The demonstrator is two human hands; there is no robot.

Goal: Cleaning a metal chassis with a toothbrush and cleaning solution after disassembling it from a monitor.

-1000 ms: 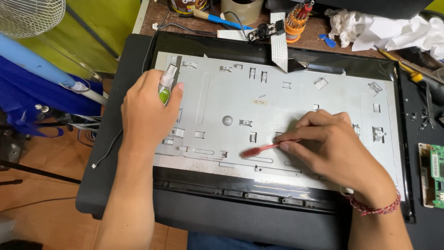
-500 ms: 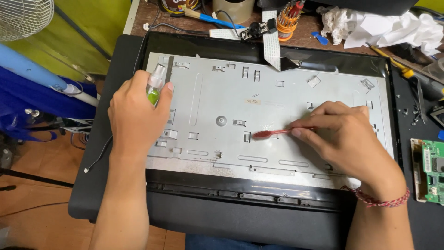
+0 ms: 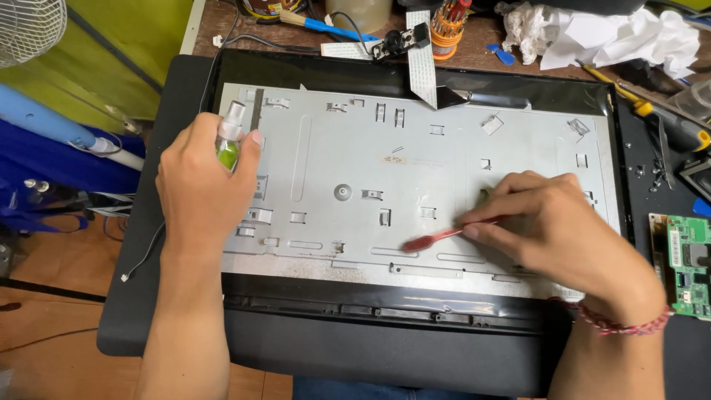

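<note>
The slim red brush [image 3: 433, 238] has slid toward the grey metal panel's [image 3: 444, 170] bottom edge, pinched in the right hand [image 3: 552, 230]; the left hand [image 3: 200, 185] grips one small green spray bottle [image 3: 229, 144] on the cluttered wooden workbench [image 3: 222, 18].

Two hands are seen: the left hand [image 3: 198, 174] and the right hand [image 3: 563, 230]. One small spray bottle [image 3: 229, 144], one red brush [image 3: 437, 237], one grey metal back panel [image 3: 415, 170], one green circuit board [image 3: 689, 267] and one fan [image 3: 26, 30] are counted.
</note>
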